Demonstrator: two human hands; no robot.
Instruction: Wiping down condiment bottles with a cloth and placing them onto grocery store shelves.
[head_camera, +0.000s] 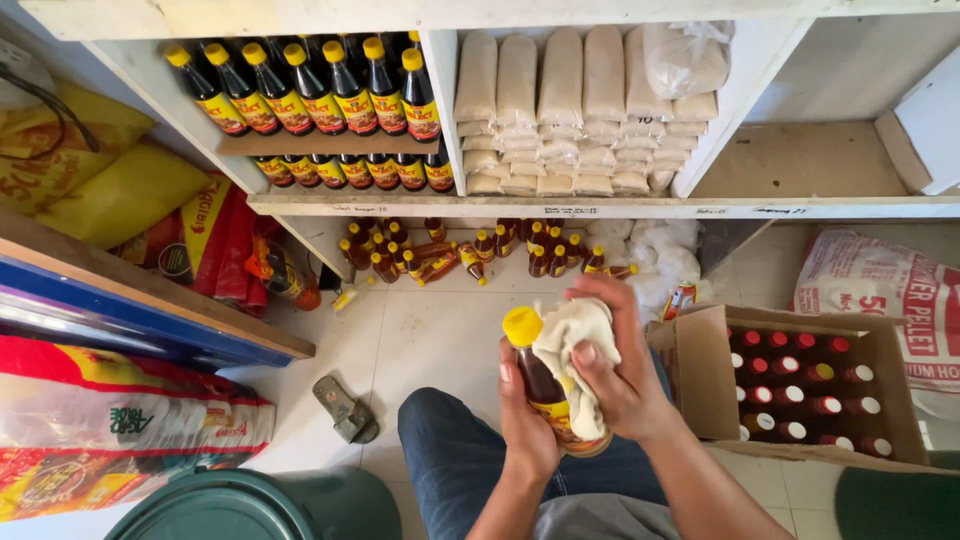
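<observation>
My left hand (524, 415) grips a small brown bottle (537, 377) with a yellow cap, held upright above my knee in blue jeans. My right hand (615, 362) presses a cream cloth (575, 335) around the bottle's side and shoulder. Both hands meet at the centre of the view, low down. The bottle's label is mostly covered by the cloth and my fingers.
An open cardboard box (700, 375) of red- and yellow-capped bottles sits on the floor at right. White shelves (600, 208) hold dark bottles (310, 90) and white packets (580, 110). More small bottles (450, 250) stand on the floor below. Sacks lie at left, a green bin lid (240, 510) at bottom.
</observation>
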